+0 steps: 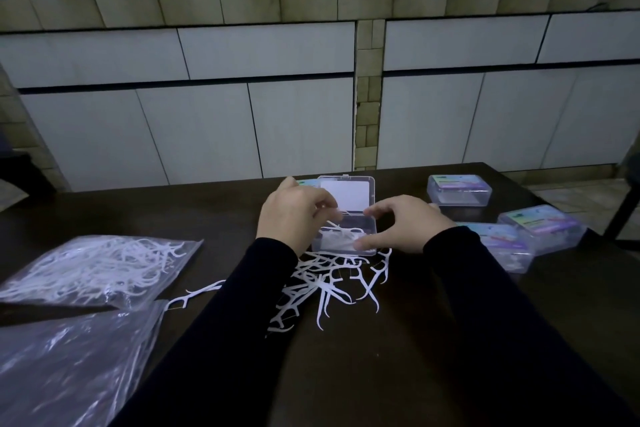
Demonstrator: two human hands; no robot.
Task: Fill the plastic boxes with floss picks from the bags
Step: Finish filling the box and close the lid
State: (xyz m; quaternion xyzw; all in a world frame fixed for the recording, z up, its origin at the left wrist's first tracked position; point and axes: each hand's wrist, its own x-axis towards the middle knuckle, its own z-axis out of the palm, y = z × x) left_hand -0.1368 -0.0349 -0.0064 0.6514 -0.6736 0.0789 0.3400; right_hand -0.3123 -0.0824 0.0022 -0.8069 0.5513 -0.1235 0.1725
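Note:
An open clear plastic box (363,227) stands mid-table with its lid (346,196) raised behind it and a few white floss picks inside. My left hand (294,217) pinches floss picks over the box's left side. At the right front corner of the box, my right hand (401,225) holds it with thumb and fingers curled. A loose heap of floss picks (329,284) lies on the dark table in front of the box. A clear bag full of floss picks (93,269) lies at the left.
Three closed plastic boxes with coloured labels sit at the right: one far (459,189), one near (509,246), one rightmost (543,229). A crumpled clear bag (65,357) lies at the lower left. Grey cabinet doors stand beyond the table (398,357).

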